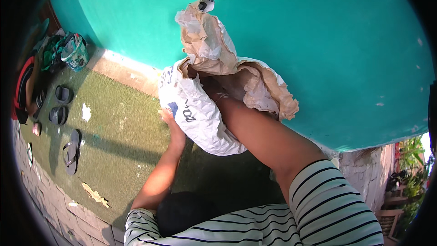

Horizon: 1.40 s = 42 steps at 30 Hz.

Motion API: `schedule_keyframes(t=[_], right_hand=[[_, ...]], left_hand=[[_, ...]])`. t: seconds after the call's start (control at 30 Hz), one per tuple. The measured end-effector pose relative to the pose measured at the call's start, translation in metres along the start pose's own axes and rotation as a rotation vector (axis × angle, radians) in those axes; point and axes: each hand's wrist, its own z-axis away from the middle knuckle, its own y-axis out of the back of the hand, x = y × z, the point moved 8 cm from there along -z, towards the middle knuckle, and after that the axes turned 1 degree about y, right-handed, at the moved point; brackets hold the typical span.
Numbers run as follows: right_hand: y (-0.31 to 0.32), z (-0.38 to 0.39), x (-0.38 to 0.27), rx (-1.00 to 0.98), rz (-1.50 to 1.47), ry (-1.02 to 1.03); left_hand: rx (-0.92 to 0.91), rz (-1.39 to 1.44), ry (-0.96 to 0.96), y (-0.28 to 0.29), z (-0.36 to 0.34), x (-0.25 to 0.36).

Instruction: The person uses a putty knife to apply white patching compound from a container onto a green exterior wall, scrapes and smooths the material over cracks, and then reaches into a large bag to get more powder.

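Observation:
A crumpled white paper sack [200,120] with a brown inner layer leans by the turquoise wall. Its mouth gapes toward me, and a torn brown-and-white flap [207,41] sticks up at the far side. My left hand [168,117] grips the sack's lower left side, some of its fingers hidden by the paper. Through the opening goes my right forearm [259,130], so my right hand [213,87] is deep in the shaded inside. Its fingers are out of sight, and whatever they touch cannot be seen.
The turquoise wall [318,54] rises right behind the sack. On the green mat [114,118] at the left lie several dark slippers [72,151]. A patterned bag [75,52] stands in the far left corner. Paving [57,205] borders the mat at the lower left.

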Motion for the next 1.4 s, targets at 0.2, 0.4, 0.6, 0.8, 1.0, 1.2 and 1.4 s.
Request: schedule_keyframes(t=[0.2,0.4,0.6,0.8,1.0,1.2,1.4], right_hand=[[-0.007,-0.006,0.003,0.016,-0.03,-0.026],[-0.002,-0.01,0.032,-0.03,-0.377,-0.184],[-0.008,0.001,0.061,-0.045,-0.737,-0.343],[-0.014,0.01,0.073,-0.064,-1.052,-0.444],[-0.016,0.031,0.077,-0.1,-1.305,-0.486],[0.019,0.077,0.055,-0.053,-1.347,-0.535],[0.021,0.124,0.048,-0.192,-1.725,-0.551]], left_hand=[[-0.19,-0.258,-0.121,-0.014,0.008,0.062],[0.047,-0.009,0.17,-0.006,0.008,0.038],[-0.093,0.023,0.215,-0.011,0.012,0.045],[-0.045,0.174,0.154,-0.004,0.009,0.053],[-0.008,0.093,0.108,-0.004,0.005,0.072],[-0.102,0.629,0.29,-0.004,-0.014,0.056],[0.075,-0.088,0.149,0.035,0.014,0.186]])
